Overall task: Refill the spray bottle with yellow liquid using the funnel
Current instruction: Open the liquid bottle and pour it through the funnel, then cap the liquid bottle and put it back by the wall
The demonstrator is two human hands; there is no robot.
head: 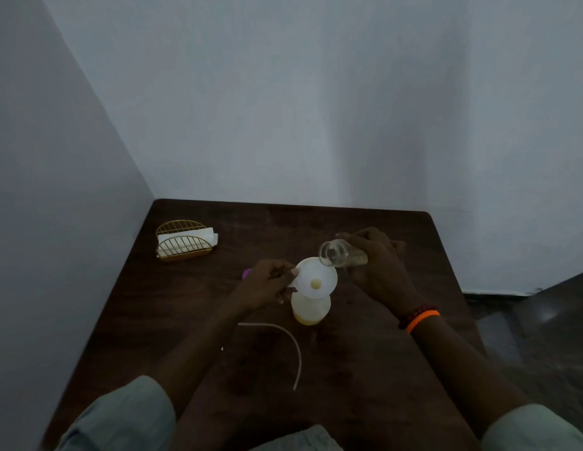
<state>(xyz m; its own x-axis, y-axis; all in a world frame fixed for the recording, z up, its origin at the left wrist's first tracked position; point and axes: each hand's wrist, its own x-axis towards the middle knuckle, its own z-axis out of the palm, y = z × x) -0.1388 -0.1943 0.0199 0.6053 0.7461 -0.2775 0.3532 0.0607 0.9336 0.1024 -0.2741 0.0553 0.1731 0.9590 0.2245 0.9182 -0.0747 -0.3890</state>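
A translucent spray bottle (310, 310) without its head stands upright at the middle of the dark wooden table (365, 369), with yellow liquid inside. A white funnel (316, 278) sits in its neck, a small yellow pool at its throat. My left hand (267, 284) pinches the funnel's left rim. My right hand (376, 265) holds a clear glass (340, 253) tipped on its side, mouth over the funnel's upper right rim. A little yellow liquid lies in the glass.
A white dip tube (288, 340) curves across the table in front of the bottle. Something purple (247, 272) peeks out behind my left hand. A gold wire napkin holder (184, 242) with white napkins stands at the back left. Walls close the left and far sides; floor lies right.
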